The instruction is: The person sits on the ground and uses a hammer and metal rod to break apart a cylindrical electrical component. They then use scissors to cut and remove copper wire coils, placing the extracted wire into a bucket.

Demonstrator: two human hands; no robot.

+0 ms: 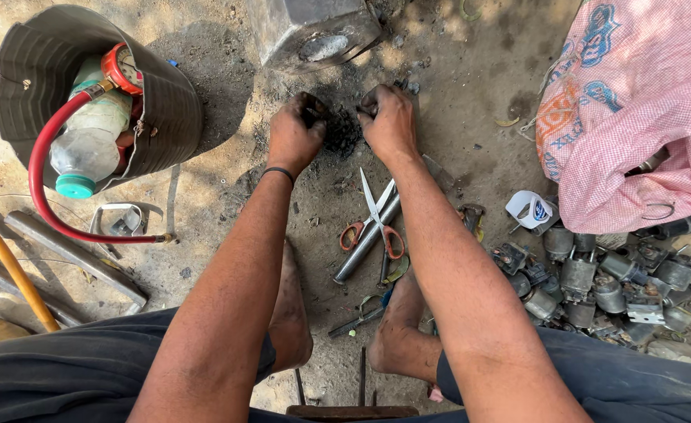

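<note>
My left hand (294, 135) and my right hand (390, 119) are both down on the dirt ground, side by side, fingers curled around a small dark greasy part (342, 130) between them. What the part is I cannot make out. Just behind my wrists lie scissors with orange handles (375, 219) across a metal rod (367, 241). My bare feet rest on the ground below them.
A dark bucket (165, 110) at left holds a plastic bottle and a red hose with a gauge. A grey metal block (314, 31) stands ahead. A pink woven sack (635, 117) lies at right, with several grimy metal motor parts (596, 282) beside it. Metal bars (71, 254) lie at left.
</note>
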